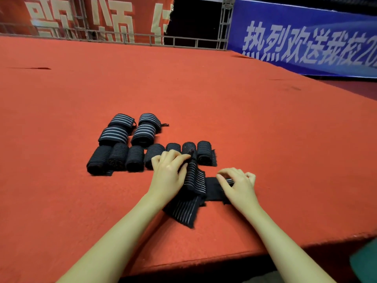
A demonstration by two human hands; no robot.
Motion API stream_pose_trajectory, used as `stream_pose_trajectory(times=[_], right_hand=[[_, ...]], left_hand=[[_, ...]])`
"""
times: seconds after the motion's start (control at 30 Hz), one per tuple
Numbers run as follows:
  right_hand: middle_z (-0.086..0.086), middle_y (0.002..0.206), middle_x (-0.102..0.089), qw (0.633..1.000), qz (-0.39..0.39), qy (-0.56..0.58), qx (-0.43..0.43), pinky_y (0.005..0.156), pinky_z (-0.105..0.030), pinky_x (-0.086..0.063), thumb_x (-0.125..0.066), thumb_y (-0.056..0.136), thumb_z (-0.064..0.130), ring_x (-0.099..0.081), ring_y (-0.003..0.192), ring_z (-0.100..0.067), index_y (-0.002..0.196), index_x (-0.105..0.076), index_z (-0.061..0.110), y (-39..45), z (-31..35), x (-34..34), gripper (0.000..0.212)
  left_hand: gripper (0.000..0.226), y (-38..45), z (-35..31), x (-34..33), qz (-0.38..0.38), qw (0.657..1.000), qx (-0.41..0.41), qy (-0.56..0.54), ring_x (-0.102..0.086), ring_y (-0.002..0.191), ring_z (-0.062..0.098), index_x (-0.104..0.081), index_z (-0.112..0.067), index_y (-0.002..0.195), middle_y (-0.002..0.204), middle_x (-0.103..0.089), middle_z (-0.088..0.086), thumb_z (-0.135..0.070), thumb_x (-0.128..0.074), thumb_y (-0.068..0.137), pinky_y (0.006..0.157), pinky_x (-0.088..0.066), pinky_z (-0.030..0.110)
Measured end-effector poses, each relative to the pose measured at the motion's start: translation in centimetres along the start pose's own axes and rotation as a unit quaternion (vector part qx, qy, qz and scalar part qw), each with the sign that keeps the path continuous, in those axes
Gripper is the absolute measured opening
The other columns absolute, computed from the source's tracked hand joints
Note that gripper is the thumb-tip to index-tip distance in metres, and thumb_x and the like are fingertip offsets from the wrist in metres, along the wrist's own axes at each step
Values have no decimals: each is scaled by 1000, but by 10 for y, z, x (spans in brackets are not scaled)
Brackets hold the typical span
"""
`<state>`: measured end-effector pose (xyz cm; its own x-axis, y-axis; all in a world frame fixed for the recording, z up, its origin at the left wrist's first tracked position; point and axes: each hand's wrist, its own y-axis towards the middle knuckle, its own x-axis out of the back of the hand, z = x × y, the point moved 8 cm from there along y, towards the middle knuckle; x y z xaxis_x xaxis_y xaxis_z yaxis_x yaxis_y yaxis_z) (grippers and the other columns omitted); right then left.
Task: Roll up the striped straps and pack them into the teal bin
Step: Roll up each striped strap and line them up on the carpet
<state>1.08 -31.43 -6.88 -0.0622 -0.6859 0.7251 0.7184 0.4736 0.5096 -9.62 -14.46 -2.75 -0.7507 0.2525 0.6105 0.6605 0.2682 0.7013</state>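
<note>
A loose black strap with thin white stripes (pixel 193 184) lies crumpled on the red carpet near the front edge. My left hand (pixel 169 172) grips its upper bunched part. My right hand (pixel 238 184) pinches the strap's plain black end, its fingers curled over it. Behind my hands, several rolled striped straps (pixel 134 144) lie in rows on the carpet. A teal bin (pixel 365 262) shows only as a corner at the lower right, below the platform edge.
The red carpeted platform (pixel 265 129) stretches far back to a metal railing (pixel 183 41). A blue banner (pixel 306 41) hangs at the right and a red banner (pixel 91 19) at the back left. The platform's front edge (pixel 224 260) runs just below my forearms.
</note>
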Motion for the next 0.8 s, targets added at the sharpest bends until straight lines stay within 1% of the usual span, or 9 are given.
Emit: stream_pose_trajectory(times=[0.1, 0.17, 0.23, 0.3, 0.4, 0.53, 0.6, 0.7, 0.8], right_hand=[[13, 93, -63, 992, 72, -100, -18, 82, -30, -15, -55, 85, 58, -56, 95, -14, 90, -62, 26, -18, -21, -3, 34], [14, 95, -61, 983, 94, -160, -12, 83, -30, -15, -41, 75, 76, -54, 97, -12, 91, -59, 26, -24, -25, -2, 56], [16, 101, -60, 980, 102, -168, -12, 89, -31, -15, -38, 70, 81, -53, 103, -8, 96, -56, 28, -25, -27, 1, 62], [19, 106, -58, 982, 114, -152, -14, 94, -32, -14, -45, 71, 78, -51, 109, -5, 99, -52, 29, -25, -32, -1, 57], [17, 107, -57, 981, 119, -152, 17, 99, -34, -12, -49, 78, 69, -51, 111, -5, 102, -50, 27, -28, -30, -2, 48], [5, 112, -63, 978, 133, -151, 61, 105, -36, -9, -55, 87, 46, -50, 121, -14, 104, -58, 16, -33, -29, -7, 35], [2, 107, -69, 979, 110, -147, 87, 104, -36, -12, -48, 83, 45, -58, 117, -16, 94, -65, 14, -34, -31, -3, 36], [6, 90, -72, 987, 25, -112, 114, 97, -35, -21, -49, 82, 39, -69, 88, -13, 84, -68, 16, -33, -31, 9, 30], [8, 92, -70, 987, -25, -97, 129, 91, -35, -25, -50, 87, 32, -66, 81, -11, 100, -67, 16, -31, -21, 15, 27]], left_hand=[[31, -2, -13, -13, 22, 999, -28, -27, -46, 86, 12, -69, -17, 104, 90, -59, -2, -24, -45, 87, 74, -20, 28], [27, -3, -24, -24, 43, 997, -47, -37, -49, 85, 15, -69, -17, 104, 90, -59, -2, -20, -47, 88, 75, -26, 32], [25, -2, -33, -36, 68, 995, -60, -41, -54, 82, 19, -69, -17, 106, 91, -59, -1, -13, -54, 86, 75, -28, 33], [32, -1, -40, -48, 102, 992, -63, -47, -57, 81, 20, -67, -18, 112, 93, -59, 0, -9, -55, 84, 76, -28, 32], [37, -4, -41, -62, 147, 987, -50, -50, -58, 77, 23, -63, -19, 119, 93, -59, -1, -18, -41, 89, 76, -37, 36], [41, -16, -39, -75, 197, 978, -68, -23, -61, 79, 23, -65, -21, 114, 91, -59, -1, -25, -34, 87, 71, -41, 35], [39, -21, -41, -82, 212, 972, -100, 12, -60, 76, 22, -69, -24, 105, 87, -58, -2, -25, -36, 85, 70, -34, 31], [38, -18, -40, -82, 190, 977, -100, 13, -59, 79, 19, -67, -24, 109, 89, -58, -3, -24, -37, 85, 72, -24, 26], [34, -11, -35, -72, 145, 987, -65, -31, -56, 85, 15, -59, -26, 112, 93, -59, -4, -20, -37, 87, 72, -26, 23]])
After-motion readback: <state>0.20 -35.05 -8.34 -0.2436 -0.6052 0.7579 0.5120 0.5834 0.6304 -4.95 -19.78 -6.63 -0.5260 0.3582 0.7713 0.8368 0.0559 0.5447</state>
